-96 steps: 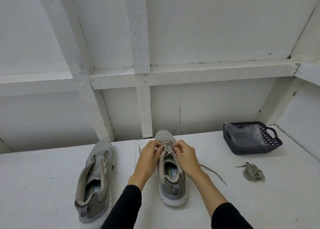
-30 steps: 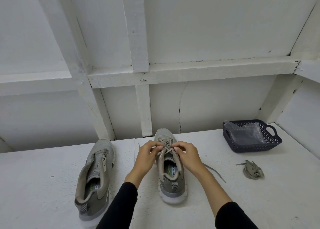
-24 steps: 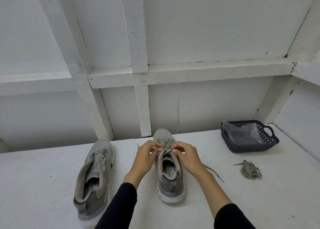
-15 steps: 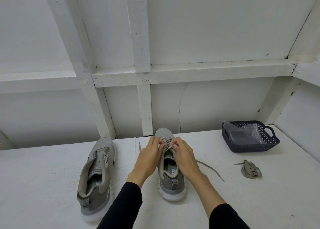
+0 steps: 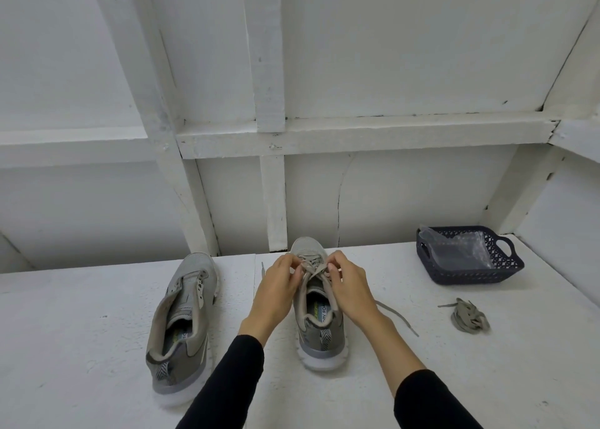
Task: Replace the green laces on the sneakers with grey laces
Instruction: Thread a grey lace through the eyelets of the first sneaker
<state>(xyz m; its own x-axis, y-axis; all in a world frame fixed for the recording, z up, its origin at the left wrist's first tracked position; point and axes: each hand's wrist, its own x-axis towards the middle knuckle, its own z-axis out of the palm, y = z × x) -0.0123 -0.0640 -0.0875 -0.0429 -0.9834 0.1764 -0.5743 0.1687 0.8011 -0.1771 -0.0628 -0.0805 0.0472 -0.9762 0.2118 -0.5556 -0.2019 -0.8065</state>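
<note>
Beside the unlaced sneaker, both hands, left hand and right hand, pinch the lace across the right sneaker's eyelets, each grip pressed together on its strand.

I count two sneakers: one unlaced at left, one under my hands. Two hands, left and right. One basket holding one plastic bag. One bundled lace, one lace being threaded.
</note>
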